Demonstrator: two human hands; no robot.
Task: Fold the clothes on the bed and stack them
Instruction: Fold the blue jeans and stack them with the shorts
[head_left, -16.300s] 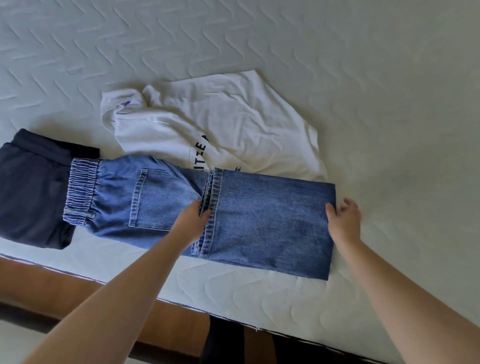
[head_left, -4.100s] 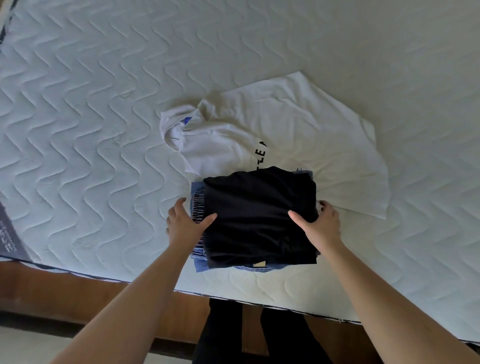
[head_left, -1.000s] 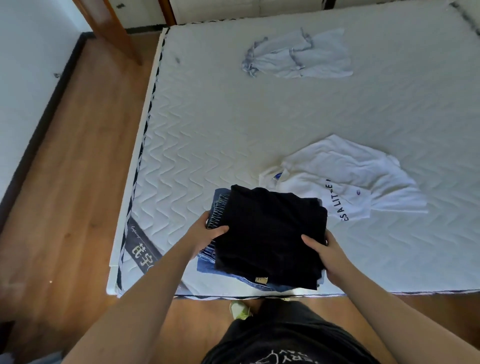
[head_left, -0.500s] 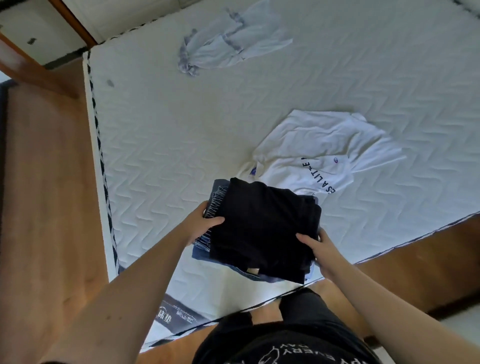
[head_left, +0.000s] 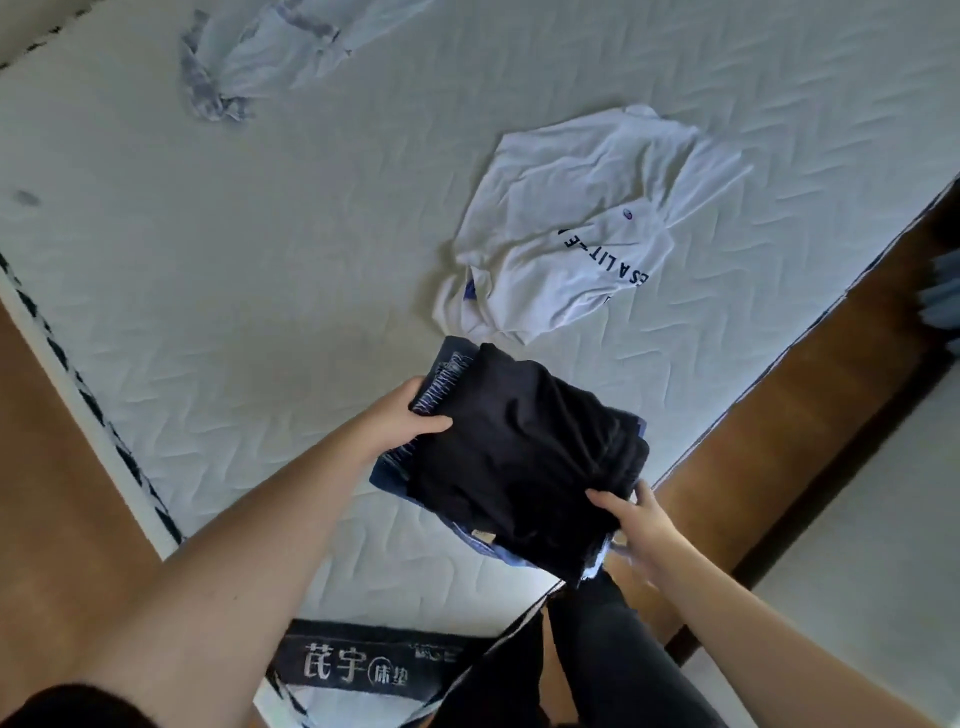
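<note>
Black folded garment (head_left: 524, 457) tops folded jeans (head_left: 447, 371) in a stack at the mattress (head_left: 260, 260) corner. Left hand (head_left: 410, 421) and right hand (head_left: 631, 512) grasp its opposite sides, thumbs on top. White T-shirt (head_left: 582, 228) lies unfolded at 12 o'clock, pale crumpled garment (head_left: 249, 57) at 11.

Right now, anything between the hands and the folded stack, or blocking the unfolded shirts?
Nothing between: the left hand and right hand already hold the folded stack by its sides. The white T-shirt and the pale garment lie unfolded on open mattress, nothing on them.
</note>
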